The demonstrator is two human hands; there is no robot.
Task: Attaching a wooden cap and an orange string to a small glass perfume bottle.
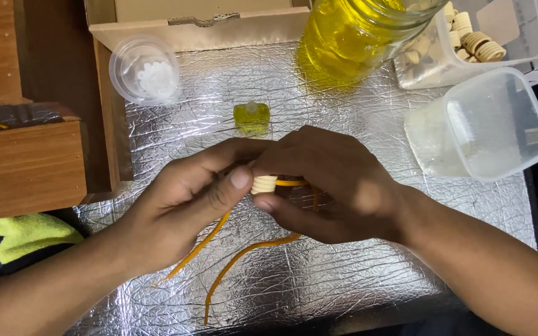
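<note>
Holding: a cream ribbed bead (pixel 264 184) on orange cord (pixel 244 252), pinched between both hands.
Left hand (pixel 185 208): clamped on bead, thumb pressing.
Right hand (pixel 331 183): fingers closed round bead and cord.
Cord: trails toward the person.
Surface: crinkled silver foil (pixel 356 274) beneath; yellow-liquid jar (pixel 350 37) and clear tubs (pixel 484 124) beyond.

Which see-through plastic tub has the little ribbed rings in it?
The square tub at the top right, behind the big yellow jar. The nearer square tub looks empty, and the round cup holds small white pieces.
</note>
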